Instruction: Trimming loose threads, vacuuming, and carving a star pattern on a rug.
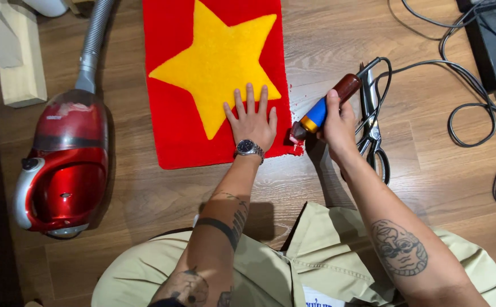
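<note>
A person sits on a wood floor (145, 199) and looks down at a red rug (171, 108) with a big yellow star (214, 62) on it. The left hand (252, 122) lies flat on the rug, fingers spread wide, holding nothing. It presses near the rug's bottom right corner, partly on the star. A watch (249, 148) sits on that wrist.

The right hand (337, 125) is wrapped around a trimmer (323, 108). The trimmer is brown, blue and yellow. Its tip touches the right edge of the rug, near the bottom corner. A cord (458, 74) runs from the trimmer's back end across the floor.

Scissors (372, 128) lie on the floor just beside the right hand. A red vacuum (66, 165) sits well apart on the left, with its grey hose (94, 40) going up.
</note>
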